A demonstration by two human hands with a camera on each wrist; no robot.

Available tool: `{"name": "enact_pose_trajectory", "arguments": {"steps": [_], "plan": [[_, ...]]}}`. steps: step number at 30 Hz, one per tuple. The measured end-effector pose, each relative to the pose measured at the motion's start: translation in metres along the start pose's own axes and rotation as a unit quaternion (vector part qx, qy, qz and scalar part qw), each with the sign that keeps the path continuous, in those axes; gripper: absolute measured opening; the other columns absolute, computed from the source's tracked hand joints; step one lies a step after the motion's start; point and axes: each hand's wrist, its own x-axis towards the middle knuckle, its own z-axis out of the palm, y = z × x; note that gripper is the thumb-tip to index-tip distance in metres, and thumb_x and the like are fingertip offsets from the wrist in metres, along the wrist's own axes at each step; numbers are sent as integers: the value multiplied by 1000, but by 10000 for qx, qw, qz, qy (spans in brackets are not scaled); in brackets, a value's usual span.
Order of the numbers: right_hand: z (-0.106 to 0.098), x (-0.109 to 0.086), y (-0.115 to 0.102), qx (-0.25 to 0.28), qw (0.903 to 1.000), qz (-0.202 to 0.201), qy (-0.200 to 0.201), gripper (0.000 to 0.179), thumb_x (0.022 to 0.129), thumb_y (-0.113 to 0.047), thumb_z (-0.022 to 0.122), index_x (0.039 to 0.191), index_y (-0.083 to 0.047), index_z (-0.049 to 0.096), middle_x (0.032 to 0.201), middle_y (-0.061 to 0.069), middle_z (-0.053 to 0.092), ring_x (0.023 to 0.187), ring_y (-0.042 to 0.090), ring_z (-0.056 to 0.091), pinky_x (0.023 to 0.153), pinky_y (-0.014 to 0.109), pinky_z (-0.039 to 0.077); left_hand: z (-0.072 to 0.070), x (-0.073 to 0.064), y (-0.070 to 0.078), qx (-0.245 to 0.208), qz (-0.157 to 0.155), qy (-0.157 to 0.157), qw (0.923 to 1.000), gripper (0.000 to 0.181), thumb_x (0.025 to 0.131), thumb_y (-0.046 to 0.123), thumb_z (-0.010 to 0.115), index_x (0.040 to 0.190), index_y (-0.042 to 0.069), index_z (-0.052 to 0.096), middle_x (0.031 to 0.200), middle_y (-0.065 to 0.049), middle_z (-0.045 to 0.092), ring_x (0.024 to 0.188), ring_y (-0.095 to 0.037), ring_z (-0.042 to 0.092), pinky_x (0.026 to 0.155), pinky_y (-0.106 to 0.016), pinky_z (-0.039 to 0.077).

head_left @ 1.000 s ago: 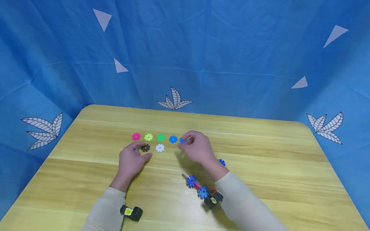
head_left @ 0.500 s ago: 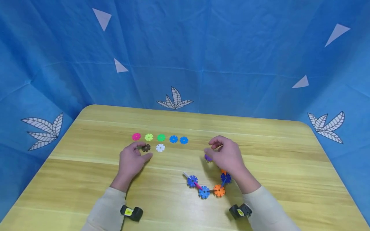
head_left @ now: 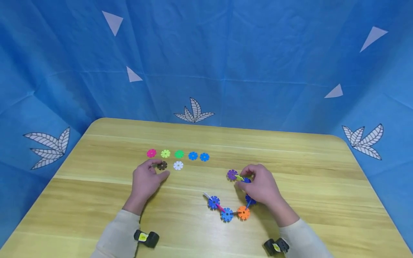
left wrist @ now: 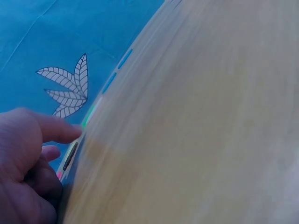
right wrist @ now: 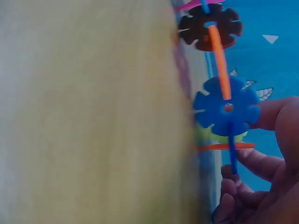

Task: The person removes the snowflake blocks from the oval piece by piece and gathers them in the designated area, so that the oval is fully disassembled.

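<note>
My left hand [head_left: 149, 179] lies on the table with thumb and index spread beside a brown flower-shaped slotted disc [head_left: 162, 165]; the index fingertip is right at its edge. A white disc [head_left: 178, 165] lies just to the right. My right hand [head_left: 261, 184] is at the far end of a curved chain of interlocked discs. Its thumb and index stand on either side of a blue disc [head_left: 246, 180], near a yellow-green disc [head_left: 239, 177] and the purple end disc [head_left: 232, 174]. I cannot tell whether they pinch it. In the right wrist view, a blue disc [right wrist: 226, 107] overlaps the digits.
A row of loose discs lies farther back: pink [head_left: 151, 153], yellow-green [head_left: 165, 153], green [head_left: 179, 154] and two blue [head_left: 193, 156]. The chain's near part holds an orange disc [head_left: 243, 213] and a blue one [head_left: 227, 214]. Behind the table [head_left: 290, 150] hangs a blue curtain [head_left: 258, 71].
My right hand has left the blue discs at the row's right end, moving right and nearer to the chain's far end. The left hand keeps its place.
</note>
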Motion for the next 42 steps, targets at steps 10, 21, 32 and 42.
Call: {"name": "enact_pose_trajectory", "arguments": {"steps": [10, 21, 32, 42], "plan": [[10, 3, 7, 301, 9994, 58, 146, 10, 82, -11, 76, 92, -13, 76, 84, 0, 65, 72, 19, 53, 66, 37, 44, 11, -7, 5, -530, 358, 326, 9974, 37, 80, 7, 81, 115, 3, 69, 57, 0, 41, 49, -12, 35, 46, -26, 33], [18, 3, 8, 919, 9949, -370, 171, 10, 83, -6, 75, 88, -15, 75, 72, -1, 62, 59, 19, 51, 56, 33, 43, 38, -14, 33, -960, 1064, -345, 9891, 36, 82, 5, 80, 117, 1, 69, 56, 3, 34, 49, -12, 29, 54, -27, 35], [26, 6, 11, 1300, 9880, -812, 212, 13, 82, -3, 74, 87, -15, 75, 68, -1, 60, 56, 17, 50, 56, 32, 43, 72, -18, 53, -1170, 1266, -1534, 9730, 44, 79, 11, 85, 120, 4, 69, 59, 5, 35, 54, -12, 31, 57, -29, 35], [25, 5, 5, 1722, 9801, -984, 87, 13, 79, 5, 74, 85, -6, 75, 67, 2, 60, 53, 12, 47, 51, 26, 40, 98, -18, 62, -991, 1479, -2254, 9579, 50, 78, 21, 87, 123, 9, 67, 57, 6, 36, 50, -9, 32, 52, -26, 33]]}}
